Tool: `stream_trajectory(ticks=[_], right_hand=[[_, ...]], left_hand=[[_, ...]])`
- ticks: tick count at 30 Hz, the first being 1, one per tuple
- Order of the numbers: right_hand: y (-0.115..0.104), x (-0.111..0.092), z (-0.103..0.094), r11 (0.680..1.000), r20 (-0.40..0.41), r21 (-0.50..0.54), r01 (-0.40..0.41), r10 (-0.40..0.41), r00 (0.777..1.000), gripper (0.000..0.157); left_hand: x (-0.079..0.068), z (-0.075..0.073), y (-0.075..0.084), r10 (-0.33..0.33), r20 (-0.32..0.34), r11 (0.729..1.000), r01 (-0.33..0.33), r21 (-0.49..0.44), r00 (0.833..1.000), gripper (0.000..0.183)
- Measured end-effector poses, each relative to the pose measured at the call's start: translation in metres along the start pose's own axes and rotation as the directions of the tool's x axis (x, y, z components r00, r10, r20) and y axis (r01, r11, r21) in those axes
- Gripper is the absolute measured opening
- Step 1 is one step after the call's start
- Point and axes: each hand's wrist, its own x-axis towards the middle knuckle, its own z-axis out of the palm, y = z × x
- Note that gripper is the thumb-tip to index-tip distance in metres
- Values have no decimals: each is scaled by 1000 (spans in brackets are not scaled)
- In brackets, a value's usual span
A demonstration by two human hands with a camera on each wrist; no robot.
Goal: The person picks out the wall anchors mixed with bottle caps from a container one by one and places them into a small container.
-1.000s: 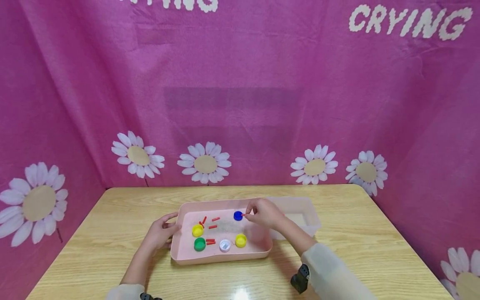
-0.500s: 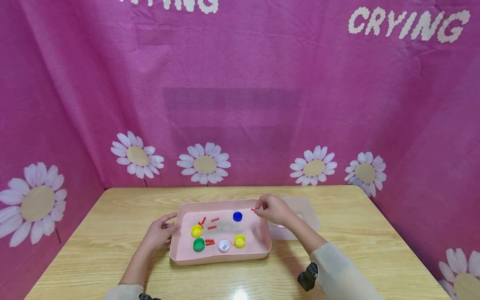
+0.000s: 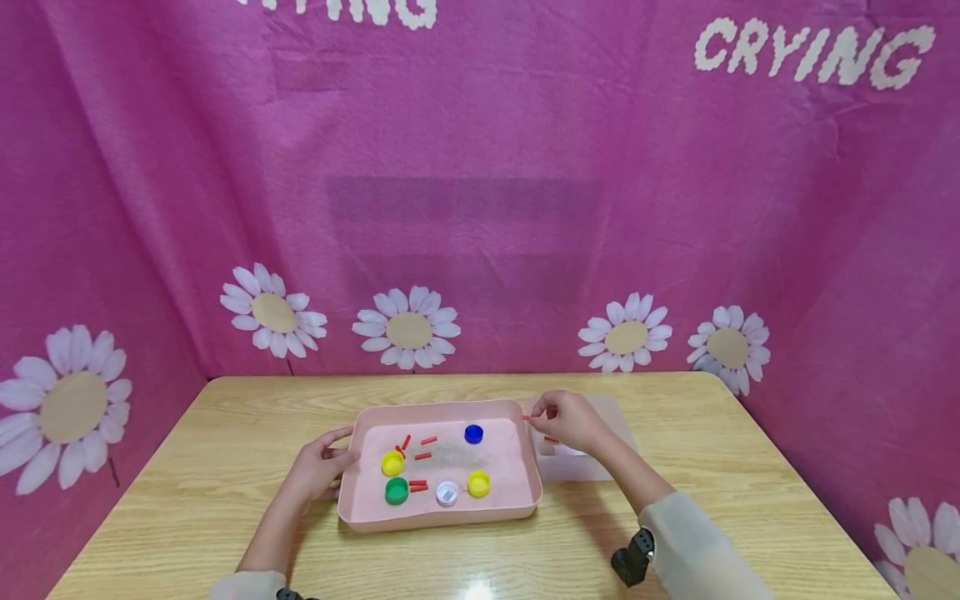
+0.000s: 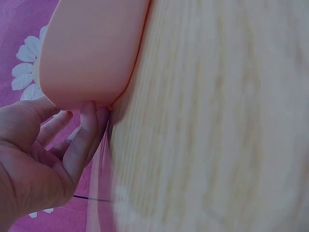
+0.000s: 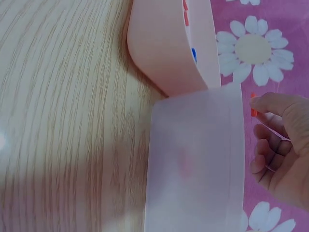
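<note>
In the head view my right hand [image 3: 573, 421] pinches a short red stick [image 3: 527, 417] between thumb and fingertips, above the left part of a translucent box [image 3: 618, 417]. The right wrist view shows this red stick [image 5: 253, 105] upright, past the box's wall. Another red stick [image 3: 551, 439] lies inside the box. My left hand [image 3: 317, 468] holds the left end of a pink tray [image 3: 442, 518], its fingers [image 4: 87, 121] against the outer wall. Inside the tray are a blue cap [image 3: 473, 433], two yellow caps [image 3: 478, 483], a green cap [image 3: 397, 491], a white cap [image 3: 447, 493] and several red sticks [image 3: 423, 456].
The tray and the box stand side by side on a wooden table [image 3: 262, 408]. Behind the table hangs a magenta curtain [image 3: 480, 233] printed with white flowers. Small black devices [image 3: 633, 558] are worn at both wrists.
My right hand has moved right with the red stick, away from the blue cap and over the translucent box. The left hand stays at the tray's end.
</note>
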Motion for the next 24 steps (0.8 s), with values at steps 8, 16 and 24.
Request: stream_trajectory(ticks=[8, 16, 24], right_hand=[[14, -5, -5, 1000, -29, -10, -25, 25, 999, 7], [28, -9, -9, 998, -34, -24, -61, 60, 998, 7], [39, -10, -13, 996, -54, -35, -85, 83, 995, 7]], left_hand=[[0, 0, -1, 4, 0, 1000, -4, -6, 1000, 51], [0, 0, -1, 10, 1, 1000, -10, -8, 1000, 51], [0, 0, 0, 11, 4, 1000, -10, -10, 1000, 51]])
